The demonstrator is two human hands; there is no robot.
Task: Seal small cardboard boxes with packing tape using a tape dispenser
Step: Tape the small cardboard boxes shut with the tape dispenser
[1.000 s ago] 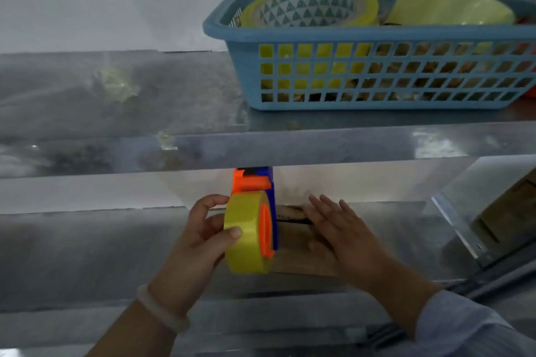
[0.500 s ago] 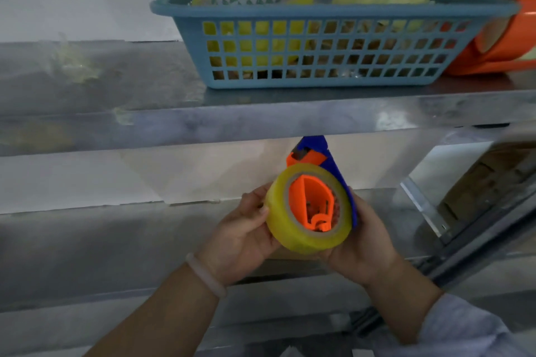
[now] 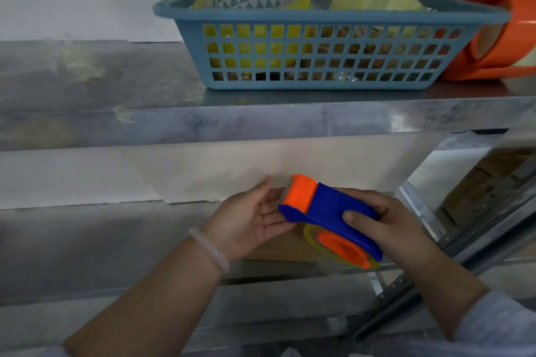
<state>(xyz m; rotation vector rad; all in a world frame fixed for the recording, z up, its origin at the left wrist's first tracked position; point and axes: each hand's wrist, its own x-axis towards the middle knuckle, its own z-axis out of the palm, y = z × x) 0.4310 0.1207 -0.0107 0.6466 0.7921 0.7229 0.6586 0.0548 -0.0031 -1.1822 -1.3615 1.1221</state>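
While R hand (image 3: 398,224) grips dispenser (image 3: 333,207), shelf edge (image 3: 261,127) above

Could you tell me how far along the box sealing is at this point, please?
Nothing looks sealed yet: the cardboard box, mostly hidden under the hands, shows no tape. In hand: the right hand grips the tape dispenser, the left hand open at its orange end. Left: taping the box.

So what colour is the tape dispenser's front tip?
Orange; the rest of the tape dispenser is blue. Head view.
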